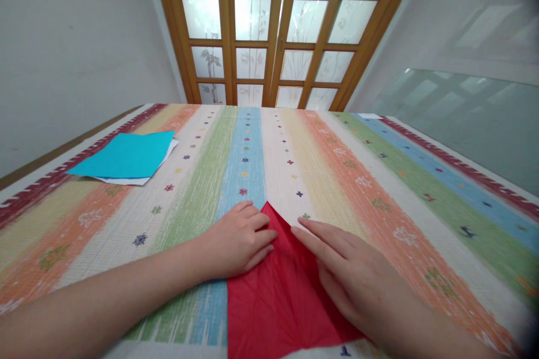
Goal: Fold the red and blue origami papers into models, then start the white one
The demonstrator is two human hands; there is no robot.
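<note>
A sheet of red paper with creases lies on the tablecloth in front of me, its folded point facing away from me. My left hand is on its upper left edge, fingers bent together and pressing the paper near the point; the thumb is hard to make out. Along the right edge is my right hand, its fingers stretched out and touching the paper by the fold. That right side stands slightly raised, with a darker shaded strip beside the hand. Part of the paper's right side is hidden behind the right hand.
A striped tablecloth covers the table. At the far left lies blue paper on top of white paper. A small white item is at the far right edge. Wood-framed glass doors stand beyond, with a glass panel at the right.
</note>
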